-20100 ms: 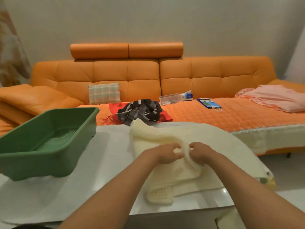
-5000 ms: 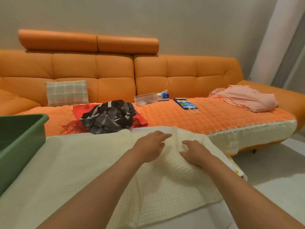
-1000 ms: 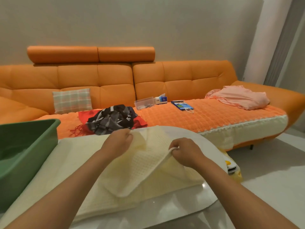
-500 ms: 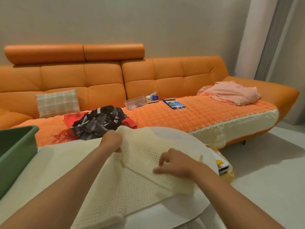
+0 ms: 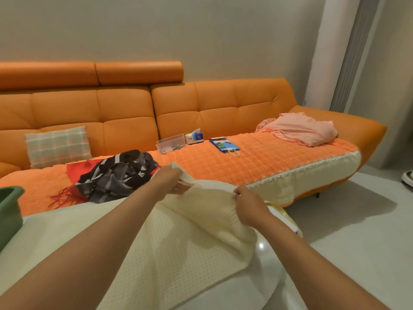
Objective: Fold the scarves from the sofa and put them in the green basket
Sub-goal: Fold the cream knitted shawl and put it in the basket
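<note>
One long orange leather sofa [image 5: 125, 113] is running across the back of the view, with an orange quilted cover [image 5: 257, 162] lying over its seat. White glossy desk [image 5: 266, 260] is sitting in front of the sofa. Cream waffle-knit scarf [image 5: 178, 249] is lying spread over most of the desk, with its right end lifted off the surface. Pink crumpled cloth [image 5: 299, 128] is lying at the sofa's right end. Black-and-grey striped scarf [image 5: 118, 175] is lying bunched on the seat, resting on top of a red fringed scarf [image 5: 78, 170], both just behind the desk's far edge. Green-and-pink plaid cushion [image 5: 58, 145] is leaning on the backrest at left. Green plastic basket [image 5: 9, 209] is showing only a corner at the left edge, sitting on the desk, well apart from both hands.

Left hand [image 5: 166, 182] is pinching the far corner of the cream scarf and holding it up. Right hand [image 5: 250, 206] is clenching the scarf's near corner, with its fingers curled round the bunched fabric. The scarf's end is hanging raised between the two hands.

Clear plastic box [image 5: 171, 143], blue-and-white tissue box [image 5: 195, 137] and flat blue paper bag [image 5: 224, 145] are lying mid-seat, with the two boxes touching and the bag near them.
</note>
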### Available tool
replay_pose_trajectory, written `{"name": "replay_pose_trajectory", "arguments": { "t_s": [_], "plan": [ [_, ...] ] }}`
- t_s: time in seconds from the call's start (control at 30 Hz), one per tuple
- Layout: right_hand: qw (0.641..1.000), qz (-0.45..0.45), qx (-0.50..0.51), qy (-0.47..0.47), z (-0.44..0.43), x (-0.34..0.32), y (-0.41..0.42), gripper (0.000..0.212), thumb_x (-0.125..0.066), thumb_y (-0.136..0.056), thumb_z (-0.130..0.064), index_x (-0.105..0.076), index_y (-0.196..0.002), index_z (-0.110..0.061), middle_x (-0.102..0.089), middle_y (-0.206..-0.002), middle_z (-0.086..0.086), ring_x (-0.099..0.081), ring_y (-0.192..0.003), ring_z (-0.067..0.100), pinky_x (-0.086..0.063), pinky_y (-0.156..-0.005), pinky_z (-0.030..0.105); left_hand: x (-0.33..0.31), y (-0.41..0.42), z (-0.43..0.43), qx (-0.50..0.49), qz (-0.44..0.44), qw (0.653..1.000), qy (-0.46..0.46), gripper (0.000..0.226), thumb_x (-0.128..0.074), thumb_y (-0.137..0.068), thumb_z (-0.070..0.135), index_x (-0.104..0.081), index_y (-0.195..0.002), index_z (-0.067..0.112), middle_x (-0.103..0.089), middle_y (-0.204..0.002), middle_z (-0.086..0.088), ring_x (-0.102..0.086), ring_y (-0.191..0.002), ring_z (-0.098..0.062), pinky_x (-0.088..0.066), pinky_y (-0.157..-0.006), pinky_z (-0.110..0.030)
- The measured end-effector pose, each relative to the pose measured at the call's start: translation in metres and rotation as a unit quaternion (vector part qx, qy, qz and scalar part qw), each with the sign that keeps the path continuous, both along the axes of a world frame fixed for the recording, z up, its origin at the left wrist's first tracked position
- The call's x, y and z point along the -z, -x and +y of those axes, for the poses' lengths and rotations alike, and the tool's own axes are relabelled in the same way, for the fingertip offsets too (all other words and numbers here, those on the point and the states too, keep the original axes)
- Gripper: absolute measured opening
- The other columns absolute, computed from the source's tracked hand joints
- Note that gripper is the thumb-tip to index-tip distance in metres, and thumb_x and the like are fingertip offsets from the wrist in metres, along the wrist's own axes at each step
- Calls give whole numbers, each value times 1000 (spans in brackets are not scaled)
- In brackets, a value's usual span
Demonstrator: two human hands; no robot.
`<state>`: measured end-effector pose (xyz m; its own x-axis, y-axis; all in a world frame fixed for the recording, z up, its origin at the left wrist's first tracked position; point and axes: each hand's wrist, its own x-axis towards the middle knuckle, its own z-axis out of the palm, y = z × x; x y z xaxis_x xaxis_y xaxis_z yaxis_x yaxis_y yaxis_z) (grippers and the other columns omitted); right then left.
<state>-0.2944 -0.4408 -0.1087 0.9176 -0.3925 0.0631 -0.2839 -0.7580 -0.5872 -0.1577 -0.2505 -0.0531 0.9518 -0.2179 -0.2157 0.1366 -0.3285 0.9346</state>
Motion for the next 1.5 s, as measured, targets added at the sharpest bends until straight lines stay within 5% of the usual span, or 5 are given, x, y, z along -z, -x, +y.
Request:
{"name": "replay_pose_trajectory", "arguments": {
  "t_s": [0.23,0.43,0.7,0.93,1.5],
  "plan": [
    [980,-8,199,21,-110,-60,-21,38,-36,-98,-11,-49,-134,-14,-61,-119,11,-57,-92,29,-49,-73,39,-68,-30,-117,80,-14,992,92,31,-45,-103,18,-41,-134,20,-61,-124,-8,-64,-97,-18,-51,-96,-43],
    [934,-169,304,87,-154,-123,-19,33,-29,-105,-24,-53,-125,-14,-65,-117,17,-59,-103,38,-36,-73,37,-124,-49,-191,90,-48,981,164,28,-49,-101,24,-52,-127,15,-65,-117,-4,-68,-100,-17,-45,-78,-29],
    [967,-136,183,109,-93,-119,-24,29,-42,-96,-26,-63,-115,-22,-69,-107,4,-61,-92,27,-48,-72,33,-97,-63,-139,46,-103,993,-37,18,-41,-98,26,-55,-98,14,-73,-77,-4,-66,-68,-25,-43,-70,-31],
    [1000,-13,13,16,-2,-68,-28,26,-50,-94,-27,-70,-110,-22,-70,-109,2,-65,-93,23,-54,-76,34,-31,-75,-18,31,-216,913,-344,11,-46,-94,5,-56,-90,1,-61,-83,-12,-63,-77,-29,-50,-59,-35],
    [946,132,-210,-209,106,-4,-12,14,-75,-83,-35,-80,-85,-22,-75,-87,-14,-69,-81,6,-55,-70,22,76,-97,91,1,-289,848,-443,37,-37,-92,2,-45,-126,12,-64,-94,-7,-54,-79,-26,-38,-61,-36]
  ]
}}
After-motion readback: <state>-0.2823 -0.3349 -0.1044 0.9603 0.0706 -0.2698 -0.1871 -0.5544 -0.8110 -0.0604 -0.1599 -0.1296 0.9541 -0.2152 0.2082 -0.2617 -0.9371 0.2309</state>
